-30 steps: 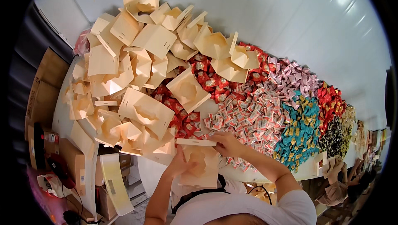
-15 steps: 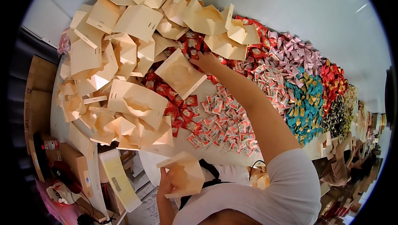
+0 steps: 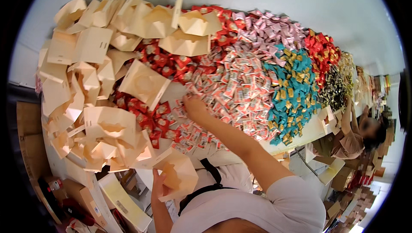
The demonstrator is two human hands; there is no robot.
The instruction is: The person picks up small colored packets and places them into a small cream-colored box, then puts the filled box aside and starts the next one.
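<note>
A folded cream paper box [image 3: 182, 173] with an open top is held near my body. My left hand [image 3: 159, 183] grips it by its left side, with the thumb at the rim. My right hand [image 3: 195, 108] reaches to the near left edge of a heap of small white-and-red wrapped packets [image 3: 236, 80]. Its fingers are curled down among the packets, and whatever they hold is hidden. Red wrapped packets [image 3: 161, 61] lie beyond and to the left of this hand, partly under a cream box [image 3: 143, 83] resting on them.
Many folded cream boxes [image 3: 109, 125] pile up on the table's left. Pink [image 3: 274, 29], teal-and-gold [image 3: 292, 95] and red-and-gold packets [image 3: 319, 52] lie heaped to the right. A co-worker [image 3: 347, 140] sits farther right by the table. Cardboard cartons [image 3: 81, 196] stand at lower left.
My right hand has moved from the red packets at the back to the white-and-red packets nearer me. The view has shifted right; my left hand still holds the box.
</note>
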